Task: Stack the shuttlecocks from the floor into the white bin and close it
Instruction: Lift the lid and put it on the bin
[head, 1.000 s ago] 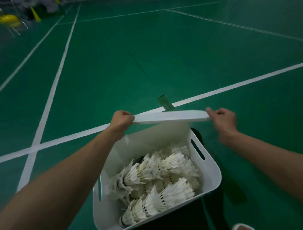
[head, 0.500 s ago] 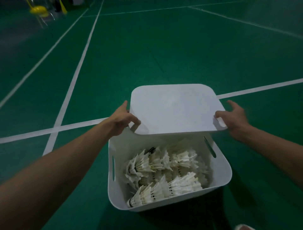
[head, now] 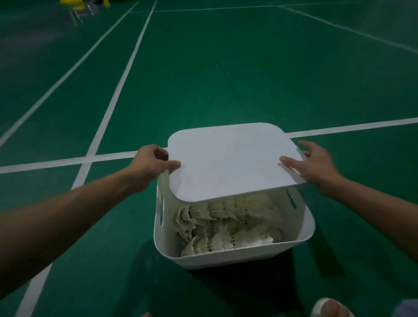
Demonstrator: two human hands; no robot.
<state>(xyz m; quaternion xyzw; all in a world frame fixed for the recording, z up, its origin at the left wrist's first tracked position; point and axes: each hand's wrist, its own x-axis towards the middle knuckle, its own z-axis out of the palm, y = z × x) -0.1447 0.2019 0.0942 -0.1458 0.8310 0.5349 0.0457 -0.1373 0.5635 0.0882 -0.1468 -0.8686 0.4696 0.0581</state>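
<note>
A white bin (head: 235, 254) stands on the green court floor, with several white shuttlecocks (head: 226, 228) lying stacked inside. A flat white lid (head: 230, 160) with rounded corners hangs over the bin's far half, tilted, its near edge raised above the rim. My left hand (head: 151, 164) pinches the lid's left edge, thumb on top. My right hand (head: 314, 163) holds the right edge, thumb on top and fingers spread along the side. The bin's far rim is hidden under the lid.
White court lines (head: 67, 159) cross the green floor to the left and behind the bin. A yellow object (head: 71, 2) sits far off at the top left. A shoe tip (head: 328, 308) shows at the bottom right.
The lid has come down and nearer over the bin, now covering more of the shuttlecocks. Both hands moved with it, keeping hold of its edges.
</note>
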